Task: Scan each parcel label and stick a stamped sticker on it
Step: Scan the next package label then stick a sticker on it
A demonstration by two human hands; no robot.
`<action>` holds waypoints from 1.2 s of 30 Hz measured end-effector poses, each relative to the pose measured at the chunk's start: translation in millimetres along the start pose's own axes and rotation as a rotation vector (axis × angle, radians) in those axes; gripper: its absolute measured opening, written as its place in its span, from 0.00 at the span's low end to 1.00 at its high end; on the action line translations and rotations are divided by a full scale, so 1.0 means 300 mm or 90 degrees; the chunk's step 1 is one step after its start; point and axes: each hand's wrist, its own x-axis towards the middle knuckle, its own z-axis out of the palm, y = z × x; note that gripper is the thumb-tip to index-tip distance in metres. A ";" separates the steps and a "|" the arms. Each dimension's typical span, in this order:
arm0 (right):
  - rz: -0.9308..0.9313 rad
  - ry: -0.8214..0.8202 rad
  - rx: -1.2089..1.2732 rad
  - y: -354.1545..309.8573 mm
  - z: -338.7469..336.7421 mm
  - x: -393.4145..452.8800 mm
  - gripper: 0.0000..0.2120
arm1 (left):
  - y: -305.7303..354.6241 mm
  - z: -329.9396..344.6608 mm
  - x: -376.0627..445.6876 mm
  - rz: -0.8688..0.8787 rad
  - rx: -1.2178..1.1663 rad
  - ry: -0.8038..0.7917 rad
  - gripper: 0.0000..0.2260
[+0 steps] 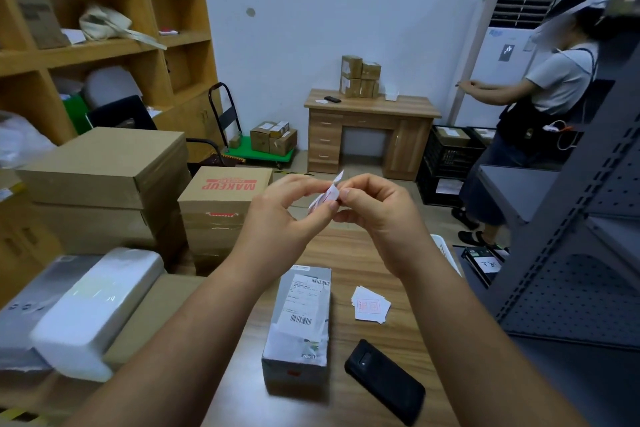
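Observation:
A small grey parcel (298, 326) with a white barcode label lies lengthwise on the wooden table (349, 253) in front of me. Above it I hold a white stamped sticker (329, 196) between both hands, its backing curling upward. My left hand (280, 208) pinches its left side and my right hand (377, 208) pinches its right side with thumb and forefinger. A small stack of red-stamped stickers (370, 304) lies right of the parcel. A black handheld scanner (384, 381) rests face down near the table's front right.
White and grey wrapped parcels (93, 308) sit at my left on cardboard. Brown cartons, one marked MAKEUP (225, 194), stack behind the table. A grey metal shelf (571, 236) stands at the right, with another person (540, 114) beyond it. A desk (370, 132) stands against the wall.

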 end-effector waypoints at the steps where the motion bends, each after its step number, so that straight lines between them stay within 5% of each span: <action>1: -0.001 0.003 -0.004 0.003 0.011 0.009 0.04 | -0.008 -0.008 0.006 0.003 0.003 0.006 0.12; 16: -0.064 -0.003 -0.175 0.040 0.169 0.180 0.06 | -0.160 -0.212 0.160 -0.002 -0.047 -0.073 0.06; 21: 0.035 0.079 -0.017 0.061 0.183 0.174 0.10 | -0.203 -0.191 0.206 -0.166 -0.271 -0.046 0.04; 26: 0.082 0.157 0.109 0.102 0.127 0.158 0.03 | -0.227 -0.084 0.218 -0.195 -0.326 -0.082 0.06; 30: 0.107 0.188 0.018 0.135 0.010 0.135 0.14 | -0.217 0.071 0.220 -0.193 -0.306 -0.093 0.05; 36: 0.167 0.259 -0.078 0.190 -0.272 0.104 0.08 | -0.169 0.371 0.244 -0.227 -0.308 -0.142 0.04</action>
